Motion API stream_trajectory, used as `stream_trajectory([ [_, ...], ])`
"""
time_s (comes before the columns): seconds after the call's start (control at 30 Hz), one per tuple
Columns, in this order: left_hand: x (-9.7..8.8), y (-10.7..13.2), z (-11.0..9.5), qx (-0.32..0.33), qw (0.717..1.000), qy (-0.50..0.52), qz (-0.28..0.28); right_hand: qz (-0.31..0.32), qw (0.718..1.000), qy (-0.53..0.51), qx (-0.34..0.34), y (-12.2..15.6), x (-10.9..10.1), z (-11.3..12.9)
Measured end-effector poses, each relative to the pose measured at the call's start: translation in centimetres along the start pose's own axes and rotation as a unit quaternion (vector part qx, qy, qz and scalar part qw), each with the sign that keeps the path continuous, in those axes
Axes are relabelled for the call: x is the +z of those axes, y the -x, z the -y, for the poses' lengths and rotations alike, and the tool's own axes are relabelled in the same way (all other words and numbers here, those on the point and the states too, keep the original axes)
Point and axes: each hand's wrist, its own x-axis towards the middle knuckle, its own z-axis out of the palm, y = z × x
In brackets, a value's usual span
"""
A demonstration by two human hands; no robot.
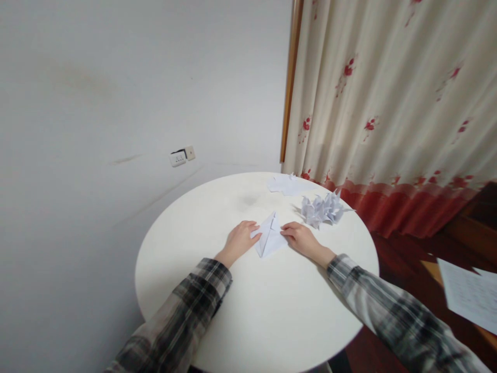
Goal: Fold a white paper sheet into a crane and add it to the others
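Plaid sleeves [186, 316] coming in from the bottom of the frame, stretched out over a round white counter [264, 321]. Off at the lower right edge, a few loose printed sheets [466, 295] on some brown furniture, well apart from everything else.

Mid-frame: left hand [241, 239] and right hand [301, 239], both laid out nearly flat, fingers extended, not gripping anything. Just fingertips pressing down on either side of a folded white paper [269, 238], a pointy kite-ish shape lying flat on the counter right between them, tip aimed toward the top of the frame. Probably pinned from both sides like that to keep the flaps down and stop any sliding on the smooth top.

Just up and right of the right hand, a spiky little heap of folded paper figures [322, 209], near but not touching. Parked off to the side, by the look of it, out of the way of the hands. Beyond that, near the counter's far rim, some flat white sheets [287, 184], within easy reach.

Further back: wall socket [181, 155] left of centre on a plain grey wall [116, 77], and a cream curtain [388, 103] with red flowers filling the upper right.
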Motion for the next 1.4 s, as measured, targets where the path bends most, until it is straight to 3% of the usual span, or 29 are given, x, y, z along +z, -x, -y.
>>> stream_trajectory([
  [0.4,-0.39,-0.28,-0.62,0.048,0.998,-0.036,-0.012,-0.001,1.000,0.010,-0.005,0.02,-0.04,0.22],
  [1.07,0.25,-0.49,-0.56,0.109,0.991,-0.038,0.060,-0.014,1.000,-0.004,-0.003,0.20,0.37,-0.10],
  [1.4,-0.40,-0.41,-0.75,0.095,0.993,-0.060,0.026,-0.018,1.000,-0.007,-0.004,0.19,0.47,-0.27],
])
